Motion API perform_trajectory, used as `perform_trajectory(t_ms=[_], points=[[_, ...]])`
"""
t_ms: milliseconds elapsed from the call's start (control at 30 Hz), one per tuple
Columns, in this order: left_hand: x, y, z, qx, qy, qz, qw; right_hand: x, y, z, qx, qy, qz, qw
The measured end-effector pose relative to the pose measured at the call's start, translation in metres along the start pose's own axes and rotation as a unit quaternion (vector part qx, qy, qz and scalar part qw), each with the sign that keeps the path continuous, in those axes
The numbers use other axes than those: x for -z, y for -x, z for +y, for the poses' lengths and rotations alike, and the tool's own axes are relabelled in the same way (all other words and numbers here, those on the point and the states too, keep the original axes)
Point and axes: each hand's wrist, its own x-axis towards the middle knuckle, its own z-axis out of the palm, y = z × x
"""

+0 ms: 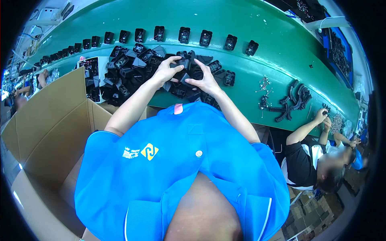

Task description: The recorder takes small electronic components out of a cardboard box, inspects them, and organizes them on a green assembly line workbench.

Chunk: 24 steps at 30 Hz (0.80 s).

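Black plastic part [183, 71] at upper centre of the frame, gripped from both sides: left hand [165, 71] clasping its left edge, right hand [207, 80] pinching its right. Heap of black parts [128, 74] just beneath, on green conveyor belt [257, 64]. Open cardboard box [48, 120] at lower left.

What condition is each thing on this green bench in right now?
Left hand: gripping a black plastic part.
Right hand: gripping the same part.
Pile of black parts: loose, jumbled.
Row of black parts: standing spaced apart.
Cardboard box: open.
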Motion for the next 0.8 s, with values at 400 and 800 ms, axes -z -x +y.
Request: perform_trajectory(t_ms=[400, 800], points=[[0.014, 0.003, -0.022, -0.084, -0.129, 0.079, 0.985, 0.015, 0.042, 0.009, 0.006, -0.005, 0.089, 0.996], [-0.004, 0.001, -0.040, -0.227, -0.219, 0.204, 0.927, 0.094, 0.050, 0.015, -0.064, -0.043, 0.322, 0.944]])
